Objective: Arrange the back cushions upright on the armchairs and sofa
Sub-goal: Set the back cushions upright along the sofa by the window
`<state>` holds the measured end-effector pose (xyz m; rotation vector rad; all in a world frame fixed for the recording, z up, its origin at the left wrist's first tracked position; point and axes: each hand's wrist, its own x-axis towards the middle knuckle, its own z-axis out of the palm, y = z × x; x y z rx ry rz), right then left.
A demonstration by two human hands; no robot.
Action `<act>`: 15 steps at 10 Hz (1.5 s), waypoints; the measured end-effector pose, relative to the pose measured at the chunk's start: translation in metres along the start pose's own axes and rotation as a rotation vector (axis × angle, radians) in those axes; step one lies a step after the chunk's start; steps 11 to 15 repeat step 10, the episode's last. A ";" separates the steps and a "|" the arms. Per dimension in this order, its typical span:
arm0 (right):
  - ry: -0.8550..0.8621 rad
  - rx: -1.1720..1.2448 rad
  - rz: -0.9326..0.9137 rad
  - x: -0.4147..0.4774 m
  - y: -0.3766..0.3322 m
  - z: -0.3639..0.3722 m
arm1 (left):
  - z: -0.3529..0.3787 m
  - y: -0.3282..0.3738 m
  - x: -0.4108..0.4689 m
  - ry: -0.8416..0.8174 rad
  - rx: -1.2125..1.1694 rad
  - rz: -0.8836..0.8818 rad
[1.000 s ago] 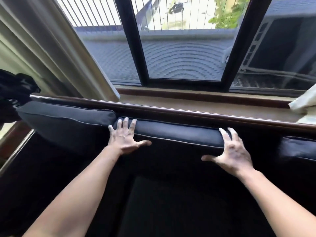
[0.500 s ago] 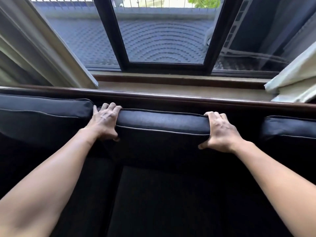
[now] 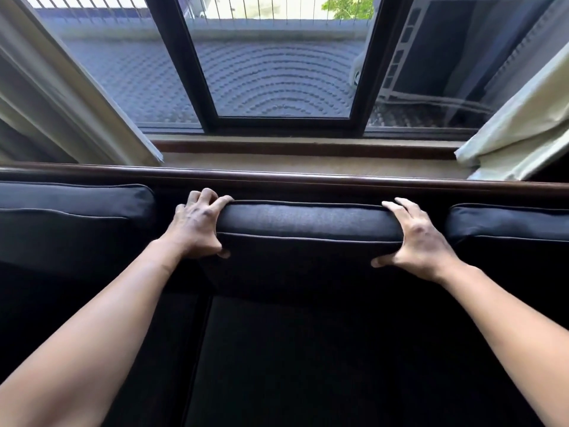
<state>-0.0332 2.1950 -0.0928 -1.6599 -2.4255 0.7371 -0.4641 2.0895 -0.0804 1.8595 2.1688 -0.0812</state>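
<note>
Three dark navy back cushions stand along the sofa's wooden back rail (image 3: 308,178). The middle cushion (image 3: 308,223) stands upright just below the rail. My left hand (image 3: 197,224) grips its top left corner, fingers over the top and thumb on the front. At the top right corner my right hand (image 3: 415,238) holds it the same way. The left cushion (image 3: 70,204) and the right cushion (image 3: 508,223) stand upright on either side, with small gaps between them and the middle one. Below lies the dark seat cushion (image 3: 308,365).
Right behind the sofa is a window sill (image 3: 308,163) under a black-framed window (image 3: 283,121). Pale curtains hang at the left (image 3: 77,97) and at the right (image 3: 517,134).
Both hands went from flat and open on the middle cushion's front to gripping its top corners. The cushion's top edge now sits a little higher, nearer the rail.
</note>
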 end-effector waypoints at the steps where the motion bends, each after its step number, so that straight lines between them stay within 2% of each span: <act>1: 0.161 0.344 0.107 -0.013 0.004 0.016 | 0.008 -0.020 -0.013 0.082 -0.333 -0.113; 2: 0.344 0.707 0.270 -0.024 -0.001 0.035 | 0.026 -0.026 -0.030 0.228 -0.723 -0.276; 3: 0.581 0.957 0.372 -0.021 -0.012 0.059 | 0.049 -0.017 -0.038 0.362 -1.275 -0.438; 4: 0.726 1.038 0.432 -0.014 -0.019 0.072 | 0.062 -0.007 -0.032 0.479 -1.519 -0.558; 5: 0.748 1.037 0.431 -0.006 -0.013 0.069 | 0.064 -0.001 -0.025 0.538 -1.505 -0.573; 6: 0.718 0.955 0.422 -0.001 -0.005 0.068 | 0.071 -0.002 -0.021 0.557 -1.386 -0.554; 8: 0.741 0.669 0.416 -0.011 -0.014 0.062 | 0.063 -0.002 -0.027 0.491 -1.010 -0.595; 9: 0.673 0.378 0.200 -0.027 -0.019 0.060 | 0.050 0.006 -0.039 0.473 -0.807 -0.560; 10: 0.559 0.195 0.076 -0.052 -0.034 0.045 | 0.030 0.031 -0.064 0.505 -0.638 -0.446; 15: 0.559 0.195 0.076 -0.052 -0.034 0.045 | 0.030 0.031 -0.064 0.505 -0.638 -0.446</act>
